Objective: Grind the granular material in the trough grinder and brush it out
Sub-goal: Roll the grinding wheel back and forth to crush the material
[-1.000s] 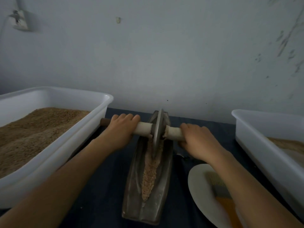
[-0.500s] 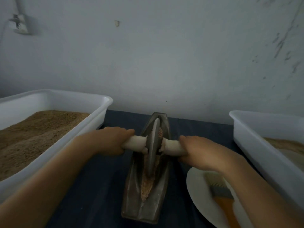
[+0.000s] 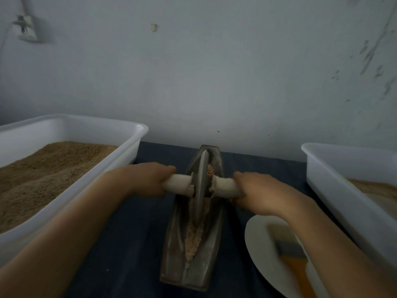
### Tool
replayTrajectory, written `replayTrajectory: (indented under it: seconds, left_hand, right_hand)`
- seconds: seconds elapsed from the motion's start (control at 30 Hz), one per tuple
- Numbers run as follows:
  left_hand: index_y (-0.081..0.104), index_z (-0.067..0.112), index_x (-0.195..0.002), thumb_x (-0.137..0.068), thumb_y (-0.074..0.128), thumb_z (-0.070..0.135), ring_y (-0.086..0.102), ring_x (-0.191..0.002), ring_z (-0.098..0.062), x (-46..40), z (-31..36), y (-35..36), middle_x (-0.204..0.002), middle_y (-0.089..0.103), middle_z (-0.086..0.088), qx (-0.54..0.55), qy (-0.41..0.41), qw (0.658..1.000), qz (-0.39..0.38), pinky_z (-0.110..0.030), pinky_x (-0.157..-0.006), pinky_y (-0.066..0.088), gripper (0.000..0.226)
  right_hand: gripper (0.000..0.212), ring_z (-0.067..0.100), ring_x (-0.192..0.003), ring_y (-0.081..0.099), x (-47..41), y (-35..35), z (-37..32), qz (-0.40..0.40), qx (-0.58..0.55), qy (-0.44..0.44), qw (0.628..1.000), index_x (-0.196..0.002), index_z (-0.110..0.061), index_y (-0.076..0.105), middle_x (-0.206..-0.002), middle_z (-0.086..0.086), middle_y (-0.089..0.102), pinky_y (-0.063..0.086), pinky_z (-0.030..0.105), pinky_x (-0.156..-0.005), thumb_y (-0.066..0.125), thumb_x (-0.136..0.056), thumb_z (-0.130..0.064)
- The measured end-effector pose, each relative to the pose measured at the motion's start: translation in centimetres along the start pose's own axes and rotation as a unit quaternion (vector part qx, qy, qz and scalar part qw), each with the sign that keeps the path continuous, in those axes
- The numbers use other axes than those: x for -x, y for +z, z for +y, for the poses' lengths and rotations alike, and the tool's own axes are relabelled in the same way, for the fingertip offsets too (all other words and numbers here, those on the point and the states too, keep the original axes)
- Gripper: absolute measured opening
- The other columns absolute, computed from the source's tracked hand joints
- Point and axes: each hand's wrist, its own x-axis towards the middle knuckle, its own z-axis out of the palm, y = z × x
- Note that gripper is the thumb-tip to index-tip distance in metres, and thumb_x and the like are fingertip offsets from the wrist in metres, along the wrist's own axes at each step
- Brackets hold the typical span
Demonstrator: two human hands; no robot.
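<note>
A: Progress?

B: From my end, grinding is underway. The wheel sits upright in the trough, past its middle toward the wall. Coarse grain lies along the groove on the near side, with a small clump beside the wheel on the far side. It looks only part crushed, so I judge more passes are needed.

A: Brushing?

B: Not started. The brush lies untouched on the white plate, just right of the trough.

A: Hands?

B: Left hand is wrapped around the left end of the handle, fingers clenched over it. Right hand grasps the right end the same way. Both forearms reach forward, roughly level, one on each side of the trough.

A: Anything else?

B: Left tub is full of brown grain. Right tub holds some too. Dark cloth is under everything.
</note>
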Motion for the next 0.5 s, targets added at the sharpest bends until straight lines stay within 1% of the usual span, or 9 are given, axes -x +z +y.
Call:
replayTrajectory:
  seconds: [0.07, 0.13, 0.2, 0.23, 0.3, 0.37, 0.43, 0.5]
  left_hand:
    - [0.04, 0.02, -0.119, -0.089, 0.056, 0.021, 0.051, -0.109, -0.019, -1.2, 0.0, 0.8, -0.12, 0.052, -0.002, -0.048, -0.008, 0.995, 0.085, -0.033, -0.092, 0.036, 0.034]
    - [0.039, 0.02, -0.118, -0.089, 0.053, 0.023, 0.049, -0.111, -0.021, -2.5, 0.0, 1.9, -0.12, 0.05, -0.001, -0.102, -0.011, 0.974, 0.202, -0.035, -0.093, 0.034, 0.032]
    - [0.04, 0.021, -0.117, -0.088, 0.052, 0.021, 0.047, -0.11, -0.021, -3.4, 0.1, 2.9, -0.118, 0.048, 0.0, -0.112, -0.02, 0.95, 0.29, -0.033, -0.091, 0.032, 0.031]
    - [0.041, 0.021, -0.116, -0.088, 0.053, 0.02, 0.046, -0.109, -0.021, -3.6, 0.1, 3.2, -0.117, 0.048, 0.0, -0.104, -0.022, 0.943, 0.314, -0.033, -0.091, 0.031, 0.031]
    - [0.042, 0.021, -0.115, -0.087, 0.053, 0.019, 0.046, -0.107, -0.02, -3.8, -0.1, 3.5, -0.116, 0.049, 0.001, -0.09, -0.014, 0.939, 0.331, -0.033, -0.091, 0.031, 0.03]
    - [0.041, 0.021, -0.115, -0.088, 0.054, 0.021, 0.046, -0.107, -0.019, -3.6, -0.3, 3.3, -0.116, 0.049, 0.001, -0.089, -0.005, 0.945, 0.315, -0.033, -0.092, 0.032, 0.031]
    - [0.039, 0.021, -0.118, -0.089, 0.055, 0.023, 0.047, -0.11, -0.019, -3.2, -0.2, 2.7, -0.119, 0.049, 0.001, -0.095, -0.003, 0.957, 0.272, -0.034, -0.094, 0.033, 0.034]
    - [0.038, 0.021, -0.121, -0.089, 0.055, 0.024, 0.048, -0.114, -0.02, -2.3, 0.0, 1.9, -0.123, 0.05, 0.0, -0.098, -0.001, 0.973, 0.209, -0.035, -0.097, 0.033, 0.036]
  right_hand:
    - [0.021, 0.021, -0.094, 0.053, -1.1, 0.9, 0.7, 0.044, 0.004, 0.014, 0.999, -0.104, -0.017, 0.044, -0.108, 0.002, 0.055, 0.029, 0.03, -0.068, 0.054, -0.091, -0.03]
    - [0.024, 0.023, -0.099, 0.052, -1.8, 1.7, 1.2, 0.098, 0.02, 0.028, 0.995, -0.107, -0.016, 0.045, -0.11, 0.003, 0.055, 0.028, 0.031, -0.069, 0.053, -0.09, -0.03]
    - [0.025, 0.024, -0.1, 0.051, -2.3, 2.5, 1.4, 0.166, 0.073, 0.038, 0.983, -0.108, -0.016, 0.045, -0.109, 0.003, 0.054, 0.023, 0.032, -0.068, 0.053, -0.088, -0.027]
    - [0.024, 0.024, -0.1, 0.05, -2.5, 2.8, 1.3, 0.188, 0.097, 0.043, 0.976, -0.108, -0.016, 0.045, -0.108, 0.003, 0.054, 0.021, 0.033, -0.067, 0.053, -0.087, -0.025]
    - [0.024, 0.023, -0.099, 0.049, -2.7, 2.9, 1.2, 0.206, 0.112, 0.045, 0.971, -0.109, -0.015, 0.045, -0.107, 0.002, 0.054, 0.019, 0.032, -0.067, 0.052, -0.087, -0.023]
    - [0.023, 0.023, -0.098, 0.049, -2.6, 2.9, 1.2, 0.196, 0.105, 0.037, 0.974, -0.109, -0.015, 0.044, -0.107, 0.002, 0.053, 0.021, 0.031, -0.067, 0.052, -0.089, -0.023]
    - [0.02, 0.022, -0.097, 0.049, -2.0, 2.5, 1.3, 0.166, 0.085, 0.023, 0.982, -0.108, -0.015, 0.043, -0.107, 0.003, 0.054, 0.023, 0.03, -0.068, 0.05, -0.091, -0.024]
    - [0.02, 0.023, -0.097, 0.051, -1.2, 1.7, 1.0, 0.114, 0.051, 0.016, 0.992, -0.107, -0.015, 0.043, -0.108, 0.004, 0.055, 0.026, 0.03, -0.069, 0.05, -0.092, -0.027]
